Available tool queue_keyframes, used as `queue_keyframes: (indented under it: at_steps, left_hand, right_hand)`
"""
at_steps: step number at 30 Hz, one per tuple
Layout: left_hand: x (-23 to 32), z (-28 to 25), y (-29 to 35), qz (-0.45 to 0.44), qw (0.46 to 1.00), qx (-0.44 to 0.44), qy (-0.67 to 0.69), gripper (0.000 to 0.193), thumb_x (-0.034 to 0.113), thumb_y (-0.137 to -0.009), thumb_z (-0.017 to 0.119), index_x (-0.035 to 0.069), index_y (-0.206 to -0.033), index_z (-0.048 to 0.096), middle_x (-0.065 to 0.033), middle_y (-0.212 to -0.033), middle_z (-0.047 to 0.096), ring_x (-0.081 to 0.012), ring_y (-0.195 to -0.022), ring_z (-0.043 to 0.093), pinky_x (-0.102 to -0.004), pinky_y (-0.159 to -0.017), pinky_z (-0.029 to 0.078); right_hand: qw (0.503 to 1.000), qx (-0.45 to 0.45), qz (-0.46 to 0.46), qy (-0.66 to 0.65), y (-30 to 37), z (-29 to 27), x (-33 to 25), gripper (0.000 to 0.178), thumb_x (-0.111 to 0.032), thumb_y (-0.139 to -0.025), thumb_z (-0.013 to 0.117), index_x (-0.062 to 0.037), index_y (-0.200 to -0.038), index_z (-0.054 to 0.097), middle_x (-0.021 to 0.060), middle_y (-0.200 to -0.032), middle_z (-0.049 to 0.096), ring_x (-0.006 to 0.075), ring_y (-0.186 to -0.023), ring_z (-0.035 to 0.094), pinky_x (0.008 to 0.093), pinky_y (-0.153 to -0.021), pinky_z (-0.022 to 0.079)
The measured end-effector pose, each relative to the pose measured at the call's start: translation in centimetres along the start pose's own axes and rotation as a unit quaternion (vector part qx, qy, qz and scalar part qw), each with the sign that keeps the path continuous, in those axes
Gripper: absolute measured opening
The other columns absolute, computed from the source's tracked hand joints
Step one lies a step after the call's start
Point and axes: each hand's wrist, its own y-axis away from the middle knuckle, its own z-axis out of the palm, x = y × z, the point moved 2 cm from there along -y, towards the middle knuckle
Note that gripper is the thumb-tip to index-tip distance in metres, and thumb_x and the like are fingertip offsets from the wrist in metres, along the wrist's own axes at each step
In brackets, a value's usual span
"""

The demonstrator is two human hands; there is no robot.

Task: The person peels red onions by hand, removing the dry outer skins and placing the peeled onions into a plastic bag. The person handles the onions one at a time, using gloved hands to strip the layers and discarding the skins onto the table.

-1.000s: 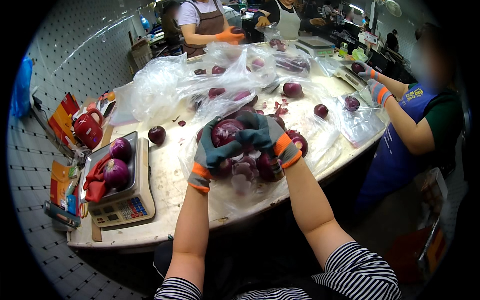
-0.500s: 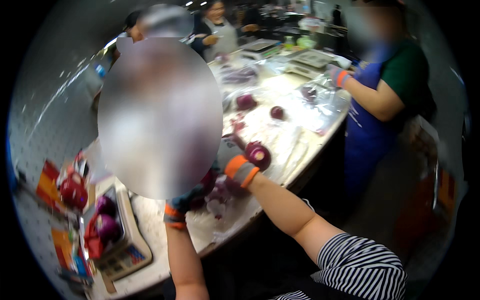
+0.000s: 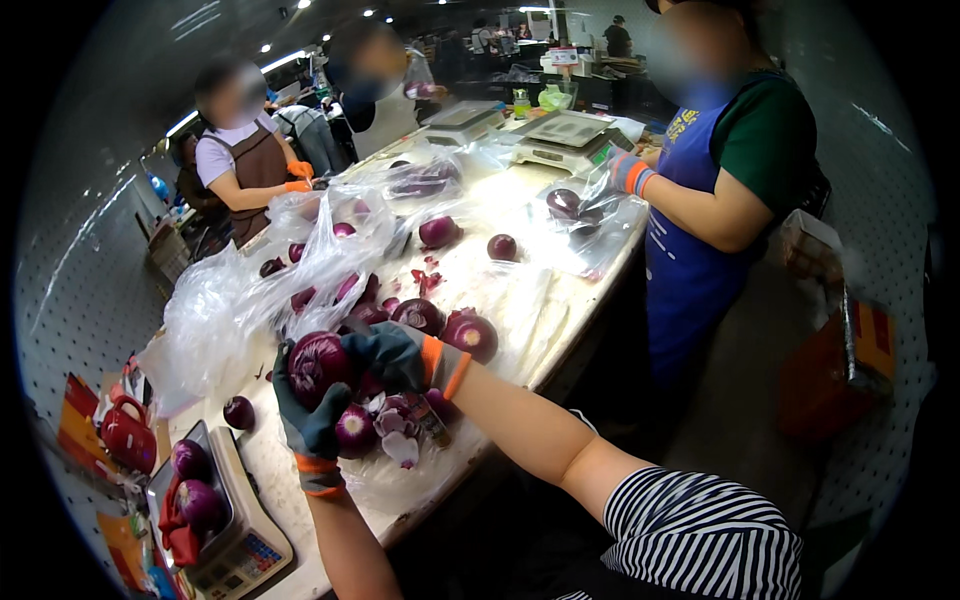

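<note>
My left hand (image 3: 310, 430), in a dark grey-green glove with an orange cuff, cups a large red onion (image 3: 318, 372) over the near part of the table. Against the onion's right side rests my right hand (image 3: 395, 358), gloved alike, with curled fingers that are partly hidden. Just below the hands sit another red onion (image 3: 355, 432) and loose pieces of pale purple skin (image 3: 400, 447). Beyond my right wrist, a red onion (image 3: 469, 336) shows its cut or root end, with further onions beside it.
On the left, a scale (image 3: 250, 545) bears two red onions and something red. A small onion (image 3: 239, 412) lies near it. Crumpled clear plastic bags (image 3: 225, 295) spread over the table's left. Across stand a co-worker in a blue apron (image 3: 690, 230), another scale (image 3: 565, 140) and other people.
My right hand has moved left, away from the onion at the right, to meet my left hand. The large onion now shows plainly in my left hand; earlier that area was blurred.
</note>
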Motion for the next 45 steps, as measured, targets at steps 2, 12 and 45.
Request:
queue_keyframes:
  at_steps: [2, 12, 45]
  left_hand:
    - [0.1, -0.7, -0.5, -0.032, 0.995, 0.01, -0.089, 0.081, 0.029, -0.075, 0.072, -0.002, -0.137, 0.029, -0.0168, -0.133, 0.041, -0.0253, -0.12, 0.044, -0.0365, -0.101, 0.036]
    - [-0.8, -0.8, 0.0, -0.105, 0.986, 0.034, -0.124, 0.097, 0.034, -0.059, 0.083, -0.004, -0.133, 0.035, -0.018, -0.13, 0.045, -0.025, -0.118, 0.047, -0.0331, -0.098, 0.04]
    - [1.6, 2.0, 1.0, -0.149, 0.911, 0.03, 0.384, 0.053, 0.018, -0.073, 0.065, 0.002, -0.12, 0.045, -0.0099, -0.106, 0.057, -0.0209, -0.095, 0.059, -0.0353, -0.083, 0.051]
  right_hand:
    - [0.985, -0.004, -0.068, 0.159, -0.4, -0.1, -0.1, 0.033, -0.006, -0.076, 0.06, -0.0015, -0.109, 0.057, 0.0043, -0.093, 0.061, 0.0146, -0.081, 0.06, 0.0273, -0.068, 0.051]
    - [0.988, -0.024, -0.028, 0.152, 0.6, 1.0, -3.0, 0.019, -0.013, -0.084, 0.055, -0.0053, -0.101, 0.06, 0.0007, -0.087, 0.061, 0.0109, -0.067, 0.058, 0.0231, -0.053, 0.045]
    - [0.983, 0.15, 0.083, 0.069, 0.9, -1.8, -0.2, 0.025, -0.015, -0.083, 0.05, 0.0012, -0.1, 0.059, 0.0073, -0.085, 0.065, 0.0147, -0.077, 0.063, 0.025, -0.062, 0.048]
